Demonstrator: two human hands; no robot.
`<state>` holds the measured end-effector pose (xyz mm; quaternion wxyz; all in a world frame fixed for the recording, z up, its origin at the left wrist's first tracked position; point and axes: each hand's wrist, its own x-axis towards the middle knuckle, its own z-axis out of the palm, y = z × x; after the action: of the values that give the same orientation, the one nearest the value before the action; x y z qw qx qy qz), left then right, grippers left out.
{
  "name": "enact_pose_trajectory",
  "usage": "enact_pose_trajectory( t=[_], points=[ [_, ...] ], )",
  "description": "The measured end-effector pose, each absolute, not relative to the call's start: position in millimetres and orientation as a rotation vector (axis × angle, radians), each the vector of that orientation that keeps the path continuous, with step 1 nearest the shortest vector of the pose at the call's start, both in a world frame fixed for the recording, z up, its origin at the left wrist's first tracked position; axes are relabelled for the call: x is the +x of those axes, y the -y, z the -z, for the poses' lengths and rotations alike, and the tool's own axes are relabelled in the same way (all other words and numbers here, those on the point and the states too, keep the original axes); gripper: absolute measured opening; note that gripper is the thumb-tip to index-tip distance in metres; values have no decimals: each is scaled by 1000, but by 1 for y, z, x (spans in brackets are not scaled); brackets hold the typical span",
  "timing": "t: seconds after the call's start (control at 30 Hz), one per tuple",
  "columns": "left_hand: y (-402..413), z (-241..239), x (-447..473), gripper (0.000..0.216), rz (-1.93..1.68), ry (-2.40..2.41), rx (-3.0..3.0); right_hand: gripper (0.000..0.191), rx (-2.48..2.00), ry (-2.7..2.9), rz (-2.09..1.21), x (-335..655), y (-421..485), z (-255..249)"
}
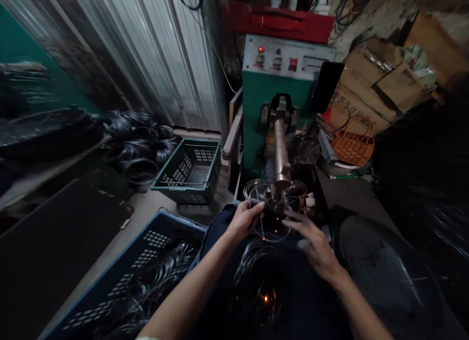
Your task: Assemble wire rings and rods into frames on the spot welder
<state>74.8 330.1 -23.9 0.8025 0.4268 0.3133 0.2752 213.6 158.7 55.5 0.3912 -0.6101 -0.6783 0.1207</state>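
Resting on the lap, nearest: pile of rings (256,276). Just beyond, left hand (244,219) curled shut on the left arc of one wire ring (271,240). Right hand (315,248) open, fingers outstretched over its right arc; contact unclear. Ring judged light, thin, springy, easily bent: hold at opposite arcs. No long axis; its plane tilts up toward the machine arm (281,149).

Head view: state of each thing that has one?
left hand, closed on the wire ring
right hand, open, fingers flat by the ring
green machine, red panel lamp lit
green crate, upright on the floor
blue crate, holding dark wire rings
fan, cannot tell if spinning
ring pile, loose on the lap
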Motion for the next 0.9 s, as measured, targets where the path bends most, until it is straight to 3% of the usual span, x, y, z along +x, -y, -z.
enact_pose_trajectory(
  t=[0.07, 0.23, 0.5, 0.7, 0.83, 0.9],
  points=[
    [-314, 27, 61, 38, -574, -678, 926, 51, -1566, 1498, -367, 220, -140, -61],
    [-283, 24, 39, 38, -532, -661, 930, 28, -1655, 1011, -692, 240, -104, -44],
    [-273, 35, 25, 38, -440, -755, 970, 25, -1487, 830, -1056, 202, -93, -18],
    [-272, 33, 23, 39, -424, -805, 982, 18, -1588, 1307, -791, 193, -101, -19],
    [-271, 32, 23, 38, -410, -807, 962, 57, -1620, 1922, -506, 197, -111, -14],
    [-271, 32, 23, 37, -408, -804, 945, 64, -1664, 2067, -406, 198, -114, -10]
  ],
)
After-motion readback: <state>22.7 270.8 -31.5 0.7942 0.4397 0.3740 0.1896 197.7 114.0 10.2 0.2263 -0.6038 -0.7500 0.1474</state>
